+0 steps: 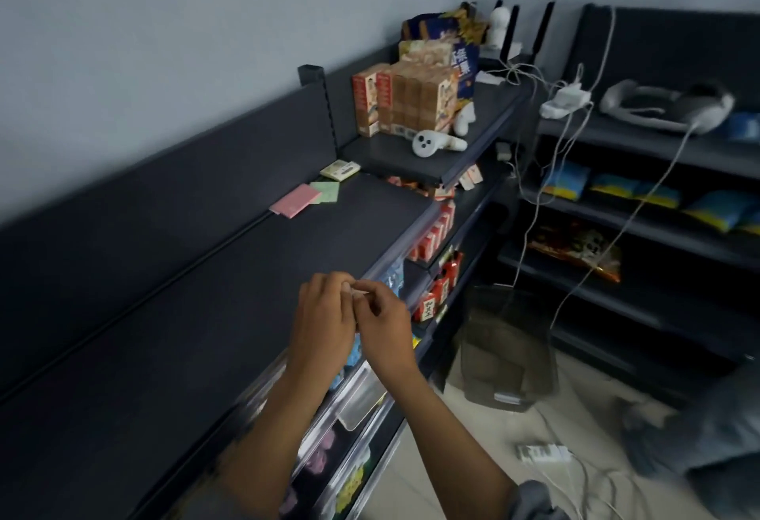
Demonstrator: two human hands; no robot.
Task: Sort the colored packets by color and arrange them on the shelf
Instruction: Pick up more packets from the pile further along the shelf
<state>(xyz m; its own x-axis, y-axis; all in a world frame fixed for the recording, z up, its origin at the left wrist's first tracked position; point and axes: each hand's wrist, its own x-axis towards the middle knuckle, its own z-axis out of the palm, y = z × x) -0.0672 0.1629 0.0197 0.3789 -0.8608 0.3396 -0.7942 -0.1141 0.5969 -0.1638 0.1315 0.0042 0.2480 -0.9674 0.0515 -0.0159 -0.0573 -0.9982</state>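
A pink packet (293, 199), a green packet (327, 192) and a pale yellow packet (339, 169) lie at the far end of the dark top shelf (172, 314), close to its back panel. My left hand (325, 324) and my right hand (382, 322) meet over the shelf's front edge. Their fingertips pinch a small pale thing (357, 291) between them; blur hides what it is.
A raised shelf at the back holds orange boxes (405, 99) and white controllers (438, 143). Lower shelves carry red cartons (438, 227). A clear bin (508, 348) stands on the floor at right, near white cables and a second rack with blue bags (641, 192).
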